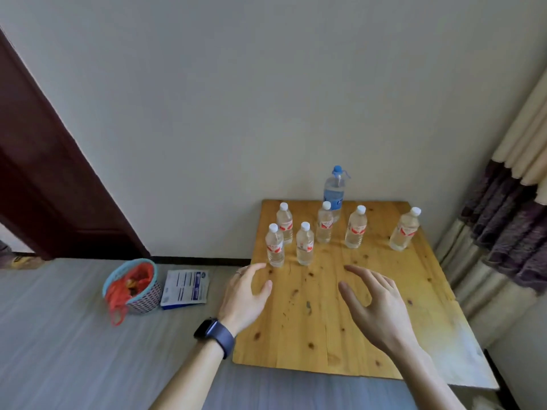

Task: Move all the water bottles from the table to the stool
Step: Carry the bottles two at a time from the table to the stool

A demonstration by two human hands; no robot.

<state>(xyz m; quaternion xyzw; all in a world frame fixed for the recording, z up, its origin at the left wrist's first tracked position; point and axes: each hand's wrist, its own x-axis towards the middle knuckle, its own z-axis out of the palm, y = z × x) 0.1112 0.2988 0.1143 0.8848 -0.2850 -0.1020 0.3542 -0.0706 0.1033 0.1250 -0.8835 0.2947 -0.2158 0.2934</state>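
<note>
Hovering low in the frame, left hand [245,294] and right hand [373,303] spread open, holding nothing. Six small clear white-capped plastic bottles [305,247] and one taller blue-capped bottle [334,190] stand upright on the wooden tabletop [325,335] beyond them

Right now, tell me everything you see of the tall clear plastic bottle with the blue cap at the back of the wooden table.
The tall clear plastic bottle stands upright at the far edge of the wooden table, by the wall. It has a blue cap with a carry loop and a blue label. A small white-capped bottle in front hides its base.
</note>
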